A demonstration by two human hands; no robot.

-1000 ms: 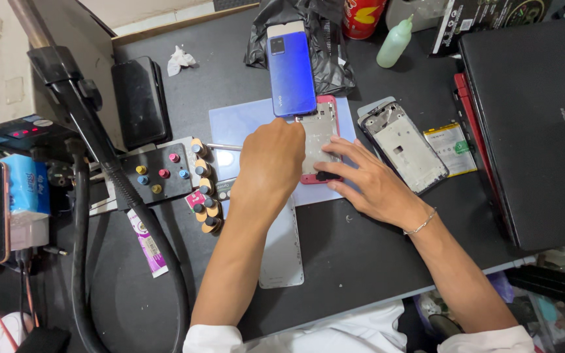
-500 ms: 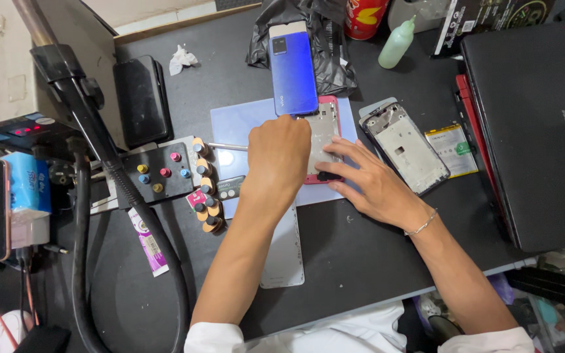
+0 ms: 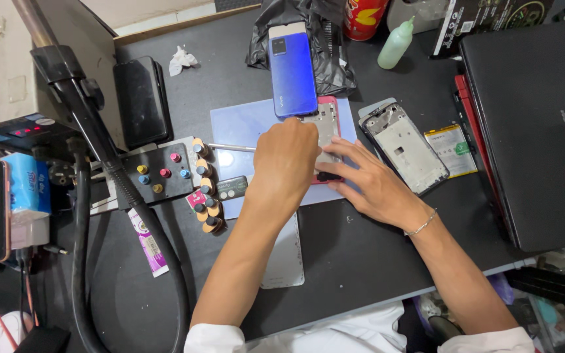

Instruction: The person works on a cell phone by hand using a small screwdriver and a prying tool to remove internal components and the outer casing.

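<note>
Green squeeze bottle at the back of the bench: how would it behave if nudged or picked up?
The green squeeze bottle stands upright, tall and narrow with a tapered nozzle, so it probably tips easily if nudged. It looks like soft translucent plastic, likely light and squashy. Once down, its round body would likely roll.

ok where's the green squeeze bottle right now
In the head view the green squeeze bottle stands at the far edge of the desk, right of centre, between the black plastic bag and the closed black laptop.
</note>
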